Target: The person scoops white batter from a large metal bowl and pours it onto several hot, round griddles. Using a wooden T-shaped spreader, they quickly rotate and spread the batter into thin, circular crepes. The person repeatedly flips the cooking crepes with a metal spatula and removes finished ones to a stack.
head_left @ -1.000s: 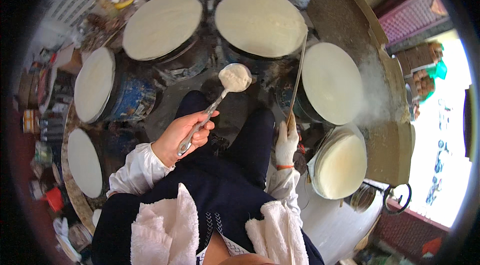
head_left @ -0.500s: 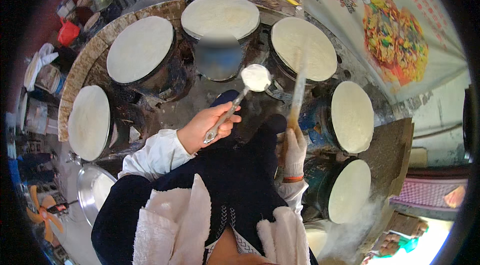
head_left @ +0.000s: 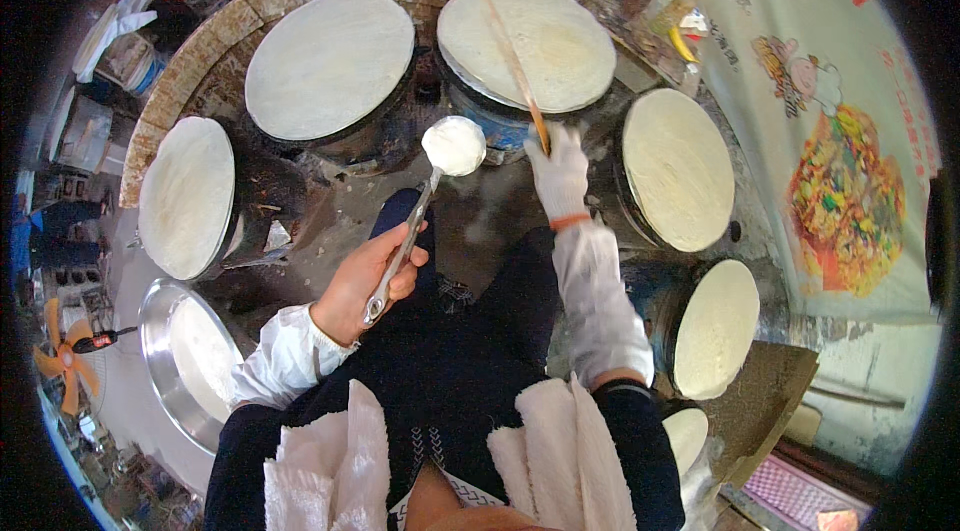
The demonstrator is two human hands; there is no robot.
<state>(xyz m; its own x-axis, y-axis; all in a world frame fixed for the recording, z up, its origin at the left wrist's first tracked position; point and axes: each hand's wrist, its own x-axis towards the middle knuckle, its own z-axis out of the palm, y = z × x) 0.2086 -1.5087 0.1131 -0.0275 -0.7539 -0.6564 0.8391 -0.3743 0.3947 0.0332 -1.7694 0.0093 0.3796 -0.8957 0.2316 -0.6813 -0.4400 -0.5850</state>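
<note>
Left of centre and a little low in the frame, we see the bare left hand point(head_left: 370, 281) wrapped around the handle of a ladle point(head_left: 428, 194), whose bowl, loaded with white batter point(head_left: 455, 145), sits near the middle of the picture. The gloved right hand point(head_left: 560, 176), right of centre, grips the near end of a thin stick point(head_left: 507, 56); its blurred length crosses a round pale sheet point(head_left: 560, 46) on a drum point(head_left: 492, 121) at top centre, and we cannot tell whether the two touch. If our left wrist rolls while we attend to the stick, batter could slop onto the dark trousers point(head_left: 510, 296) below. Should the stick dip or twist, it could tear the sheet. Reaching so near the drum, our right hand could brush its side, which we judge hot.
</note>
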